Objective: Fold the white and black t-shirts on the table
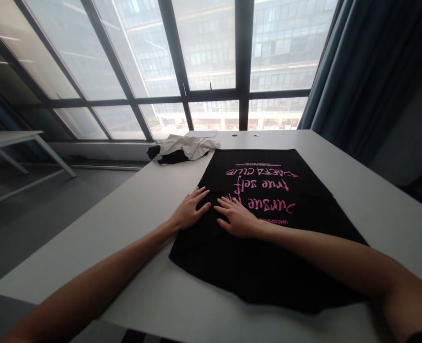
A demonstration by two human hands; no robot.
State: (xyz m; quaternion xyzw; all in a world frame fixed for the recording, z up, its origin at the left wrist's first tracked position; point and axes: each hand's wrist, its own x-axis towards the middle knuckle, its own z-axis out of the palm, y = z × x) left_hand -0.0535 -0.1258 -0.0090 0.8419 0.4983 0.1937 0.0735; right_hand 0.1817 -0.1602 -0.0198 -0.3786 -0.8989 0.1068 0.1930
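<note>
A black garment (268,267), likely a T-shirt, lies spread out on the white table (132,209). Pink lettering (264,186) on it appears upside down from my side. No sleeves show, and its near hem is wavy close to the table's front edge. My left hand (191,207) rests flat on the garment's left edge, fingers spread. Just to the right of it, my right hand (239,216) lies palm down on the fabric with its fingers apart, covering part of the lettering. Neither hand grips the cloth.
Crumpled white and black clothing (184,148) sits at the table's far left. Two small items, one a dark disc (234,136), lie near the back edge. Windows (211,47) stand beyond, a blue curtain (368,71) hangs right, and another table (10,138) stands left.
</note>
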